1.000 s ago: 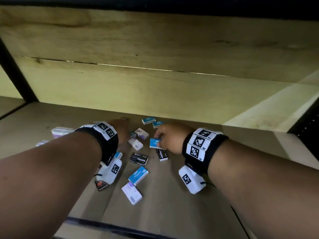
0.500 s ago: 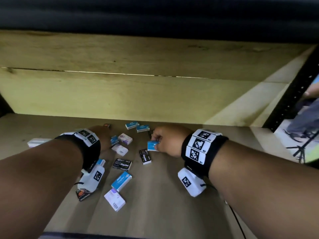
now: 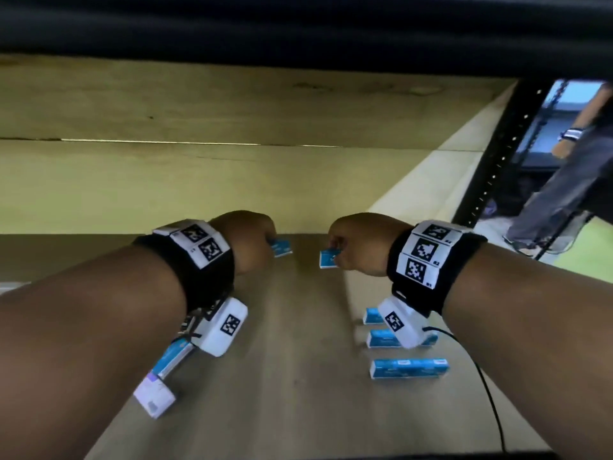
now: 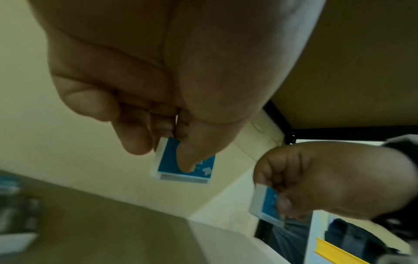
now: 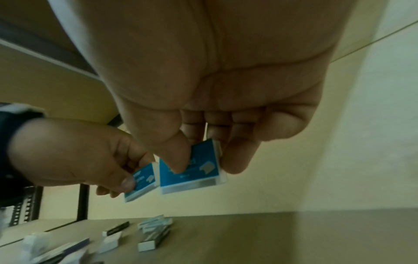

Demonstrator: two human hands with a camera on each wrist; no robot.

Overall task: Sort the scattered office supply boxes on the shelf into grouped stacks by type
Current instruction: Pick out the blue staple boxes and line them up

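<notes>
Now a small blue box [image 3: 281, 248] is pinched in the left hand [image 3: 247, 239], another blue box [image 3: 328, 258] in the right hand [image 3: 360, 242]; both seem meant for the blue stacks [image 3: 408, 368] at four o'clock.

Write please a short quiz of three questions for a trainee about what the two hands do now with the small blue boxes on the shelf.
1. True or false: the left hand is empty.
2. The right hand pinches: A) a black box; B) a small blue box; C) a cable.
3. Fill in: the blue boxes already grouped lie on the shelf under the ____ forearm.

Key
1. False: it pinches another blue box.
2. B.
3. Right.
</notes>
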